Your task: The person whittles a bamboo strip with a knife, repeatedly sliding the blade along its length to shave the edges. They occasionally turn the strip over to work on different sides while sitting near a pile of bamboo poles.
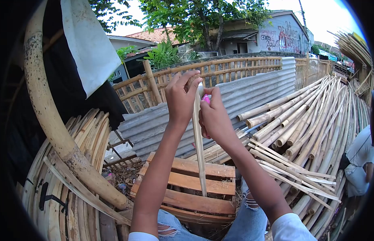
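Observation:
My left hand [182, 97] is closed around the upper end of a pale bamboo strip [198, 148], its fingers bent over the top. The strip hangs almost upright, its lower tip against a wooden slatted crate [183, 197] between my knees. Just right of the strip, my right hand [217, 118] is closed on a small knife with a pink handle [206, 99]. What looks like its light blade lies against the strip near the top, close to my left fingers. Most of the handle is hidden in my right hand.
Bamboo poles [291, 132] lie piled at the right, with split strips [299, 172] across them. Split bamboo [78, 193] and a thick leaning pole [54, 108] stand left. Ahead are corrugated sheeting [251, 96] and a bamboo fence [235, 66]. Another person [359, 160] is at far right.

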Demonstrator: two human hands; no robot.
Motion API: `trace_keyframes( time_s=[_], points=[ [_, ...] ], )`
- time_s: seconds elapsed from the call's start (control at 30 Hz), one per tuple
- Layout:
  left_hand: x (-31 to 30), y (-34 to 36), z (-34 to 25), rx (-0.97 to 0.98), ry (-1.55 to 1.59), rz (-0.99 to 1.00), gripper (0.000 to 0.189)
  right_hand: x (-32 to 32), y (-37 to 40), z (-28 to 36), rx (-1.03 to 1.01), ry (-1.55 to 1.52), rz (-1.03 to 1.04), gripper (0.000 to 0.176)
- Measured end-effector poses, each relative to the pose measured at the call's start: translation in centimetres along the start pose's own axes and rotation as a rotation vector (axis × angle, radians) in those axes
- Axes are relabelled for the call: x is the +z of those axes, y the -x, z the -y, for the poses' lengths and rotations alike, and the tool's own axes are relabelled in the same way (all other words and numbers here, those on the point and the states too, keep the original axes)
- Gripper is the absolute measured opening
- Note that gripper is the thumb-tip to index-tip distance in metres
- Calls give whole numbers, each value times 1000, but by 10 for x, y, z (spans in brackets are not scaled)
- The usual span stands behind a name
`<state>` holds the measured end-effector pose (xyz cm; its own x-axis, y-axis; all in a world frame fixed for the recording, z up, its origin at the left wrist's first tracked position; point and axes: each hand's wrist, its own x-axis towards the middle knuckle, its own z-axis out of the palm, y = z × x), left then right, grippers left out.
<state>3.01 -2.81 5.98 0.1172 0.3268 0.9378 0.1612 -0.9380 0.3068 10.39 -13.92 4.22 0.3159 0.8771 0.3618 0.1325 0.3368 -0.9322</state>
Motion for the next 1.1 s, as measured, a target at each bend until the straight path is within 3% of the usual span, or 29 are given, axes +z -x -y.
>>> trace_keyframes(
  time_s=[0.1,0.23,0.27,0.37,0.43,0.5,0.57,0.6,0.63,0.7,0.77,0.83,0.87,1.03,1.1],
  points=[
    [-3,3,7,-24,24,-36,19,7,0,-29,-72,210,21,31],
    [-1,0,3,53,39,-61,19,3,3,7,17,57,17,33],
    [-1,2,0,60,30,-60,19,9,-4,-8,-110,113,-68,32],
    [-6,4,-2,26,26,-51,19,12,-5,-32,-233,196,-107,24],
    [-7,3,-4,22,-13,-34,19,2,1,5,-29,52,22,24],
    [1,2,0,66,89,-54,20,2,-6,17,-93,-58,-32,24],
    [2,5,0,41,98,-55,20,15,-9,-25,-209,233,-133,24],
    [2,5,0,21,102,-59,20,24,-9,-32,-671,417,-313,24],
    [1,3,1,5,106,-72,20,16,-9,-33,-682,420,-312,24],
    [-2,2,-3,39,13,-42,20,-2,-2,-9,-51,102,11,24],
    [1,4,-9,-20,192,-17,20,2,-5,-11,-122,49,-42,23],
    [0,4,-1,25,140,-48,20,17,1,-40,-263,270,-145,22],
    [-7,4,4,-45,180,4,20,8,15,-36,42,113,42,21],
    [-7,-1,3,-78,264,55,21,9,11,-17,12,51,-5,23],
    [-11,5,4,-85,242,63,21,26,9,-72,-468,409,-284,23]
  ],
)
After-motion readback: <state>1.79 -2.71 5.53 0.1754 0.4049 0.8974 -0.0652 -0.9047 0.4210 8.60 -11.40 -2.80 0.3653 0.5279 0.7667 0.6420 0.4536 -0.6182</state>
